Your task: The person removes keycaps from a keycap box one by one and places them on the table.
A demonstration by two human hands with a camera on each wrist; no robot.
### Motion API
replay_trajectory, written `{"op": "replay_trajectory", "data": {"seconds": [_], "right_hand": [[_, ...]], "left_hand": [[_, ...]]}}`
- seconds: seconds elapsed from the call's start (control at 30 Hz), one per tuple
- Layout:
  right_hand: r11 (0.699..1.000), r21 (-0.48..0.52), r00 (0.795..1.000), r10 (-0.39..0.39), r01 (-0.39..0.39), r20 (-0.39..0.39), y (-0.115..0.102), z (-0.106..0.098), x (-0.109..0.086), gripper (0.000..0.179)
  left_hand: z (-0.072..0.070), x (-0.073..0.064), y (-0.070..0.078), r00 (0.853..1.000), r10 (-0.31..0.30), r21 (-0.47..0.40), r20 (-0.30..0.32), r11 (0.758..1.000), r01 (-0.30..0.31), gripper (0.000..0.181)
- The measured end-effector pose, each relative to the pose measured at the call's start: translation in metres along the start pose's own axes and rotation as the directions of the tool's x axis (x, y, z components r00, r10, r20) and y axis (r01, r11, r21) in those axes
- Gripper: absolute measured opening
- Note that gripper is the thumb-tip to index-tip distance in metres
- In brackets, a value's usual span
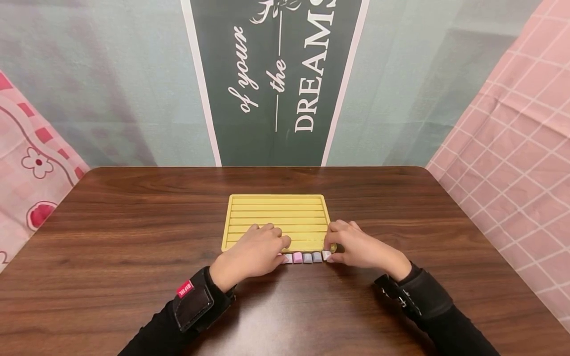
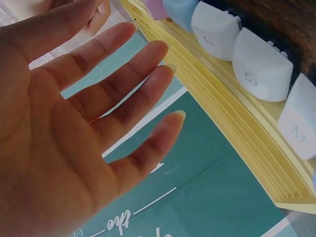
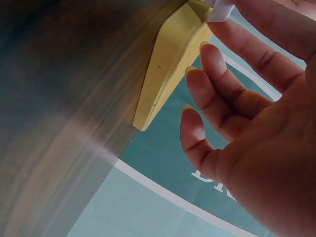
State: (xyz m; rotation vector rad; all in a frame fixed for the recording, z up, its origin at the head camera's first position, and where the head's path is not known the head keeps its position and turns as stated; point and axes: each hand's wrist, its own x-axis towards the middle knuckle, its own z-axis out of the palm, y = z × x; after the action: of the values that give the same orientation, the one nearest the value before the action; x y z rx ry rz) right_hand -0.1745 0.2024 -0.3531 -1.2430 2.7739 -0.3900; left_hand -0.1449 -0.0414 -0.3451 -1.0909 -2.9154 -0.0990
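A row of keycaps lies along the near edge of a yellow ridged tray (image 1: 276,214): a pink keycap (image 1: 297,257) and greyish keycaps (image 1: 307,258) show between the hands. My right hand (image 1: 358,245) pinches a white keycap (image 3: 220,11) between thumb and index finger at the row's right end, by the tray's corner. Over the tray's near left side is my left hand (image 1: 256,251), its thumb close to a pale keycap (image 1: 288,258). In the left wrist view its fingers extend loosely beside lettered white keycaps (image 2: 261,64), with nothing seen in them.
The tray sits on a dark brown wooden table (image 1: 133,222). Behind it hangs a green cloth (image 1: 276,143) with white lettering, and pink checked cloth (image 1: 525,163) covers the right side. Black bands (image 1: 192,302) wrap both wrists.
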Motion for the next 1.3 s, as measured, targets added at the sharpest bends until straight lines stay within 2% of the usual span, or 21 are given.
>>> {"op": "replay_trajectory", "data": {"seconds": [0.73,1.3], "right_hand": [[0.999,-0.051,0.999,-0.01,0.008,-0.04,0.0,0.01,-0.001,0.022],[0.999,-0.049,0.999,-0.011,0.008,-0.049,0.0,0.012,-0.001,0.021]], "left_hand": [[-0.002,0.0,0.0,1.0,-0.005,-0.009,0.006,1.0,0.005,0.014],[-0.002,0.001,0.0,1.0,-0.007,-0.018,0.017,1.0,0.008,0.014]]}}
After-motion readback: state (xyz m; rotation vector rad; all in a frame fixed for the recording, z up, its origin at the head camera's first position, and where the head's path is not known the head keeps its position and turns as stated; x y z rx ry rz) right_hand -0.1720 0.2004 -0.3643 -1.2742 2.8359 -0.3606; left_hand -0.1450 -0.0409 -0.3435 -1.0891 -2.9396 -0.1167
